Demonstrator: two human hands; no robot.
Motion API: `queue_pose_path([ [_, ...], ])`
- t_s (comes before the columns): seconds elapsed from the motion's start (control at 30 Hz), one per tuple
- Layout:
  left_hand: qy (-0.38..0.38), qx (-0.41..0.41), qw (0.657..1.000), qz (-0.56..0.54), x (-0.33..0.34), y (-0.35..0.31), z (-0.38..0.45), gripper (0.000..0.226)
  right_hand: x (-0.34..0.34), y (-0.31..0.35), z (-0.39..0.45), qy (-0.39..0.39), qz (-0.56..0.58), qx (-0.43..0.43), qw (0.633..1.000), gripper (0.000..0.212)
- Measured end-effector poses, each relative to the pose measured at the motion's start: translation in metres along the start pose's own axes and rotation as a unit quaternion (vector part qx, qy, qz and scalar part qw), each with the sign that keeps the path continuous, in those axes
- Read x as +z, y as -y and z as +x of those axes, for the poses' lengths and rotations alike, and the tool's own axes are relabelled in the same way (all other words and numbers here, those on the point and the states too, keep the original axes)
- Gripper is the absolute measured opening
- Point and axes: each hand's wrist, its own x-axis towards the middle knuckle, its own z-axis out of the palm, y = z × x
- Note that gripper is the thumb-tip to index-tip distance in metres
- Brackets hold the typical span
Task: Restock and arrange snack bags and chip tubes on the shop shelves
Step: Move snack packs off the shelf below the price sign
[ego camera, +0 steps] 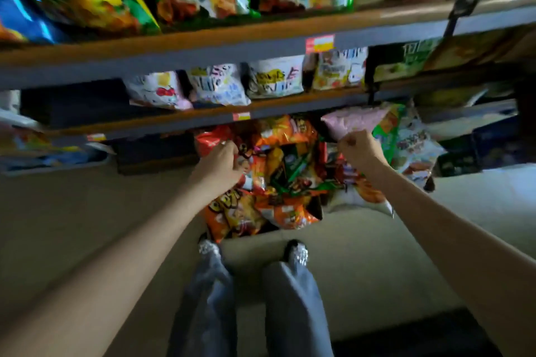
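Pink bag (352, 122) | pinched, right hand (358, 149) | left hand (220, 164) grips red bag (210, 139)

Dark gap (72, 107) on the middle shelf's left lies open; white bags (217, 87) (packed side by side) block its right.

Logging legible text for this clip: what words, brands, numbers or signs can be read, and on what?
None can be read with confidence.
Top-shelf snack bags: print blurred.
White bags on the middle shelf: lettering smeared.
Price tags on the shelf edge: too small.
Orange bags in the floor pile: yellow logo blurred.
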Motion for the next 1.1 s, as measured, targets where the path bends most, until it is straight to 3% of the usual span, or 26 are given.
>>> queue_pose_path([
  [0.07,0.008,-0.035,0.999,0.024,0.033,-0.008,0.018,0.022,0.012,-0.045,0.016,0.042,-0.014,0.052,0.998,0.02],
  [0.13,0.014,-0.068,0.996,0.05,0.061,-0.015,0.035,0.018,0.023,-0.073,0.034,0.051,-0.039,0.046,0.997,0.017],
  [0.27,0.041,-0.083,0.995,0.037,0.104,-0.038,0.066,0.034,0.026,-0.103,0.075,0.002,-0.042,0.02,0.999,0.043],
  [0.47,0.062,-0.008,0.996,0.059,0.137,-0.091,0.103,0.037,-0.002,-0.116,0.156,-0.02,-0.034,0.014,0.999,0.067],
  [0.67,0.047,0.035,0.998,0.005,0.137,-0.12,0.116,0.034,-0.002,-0.125,0.188,0.042,0.016,0.018,0.999,0.062],
  [0.9,0.024,0.039,0.999,-0.026,0.121,-0.13,0.11,0.031,-0.003,-0.124,0.179,-0.032,0.136,0.021,0.99,0.045],
  [1.0,0.02,0.042,0.999,-0.023,0.117,-0.131,0.104,0.039,-0.005,-0.126,0.163,-0.065,0.14,-0.019,0.988,0.038],
  [1.1,-0.002,0.043,0.999,-0.025,0.109,-0.132,0.097,0.054,-0.018,-0.124,0.146,-0.109,0.228,-0.031,0.967,0.035],
])
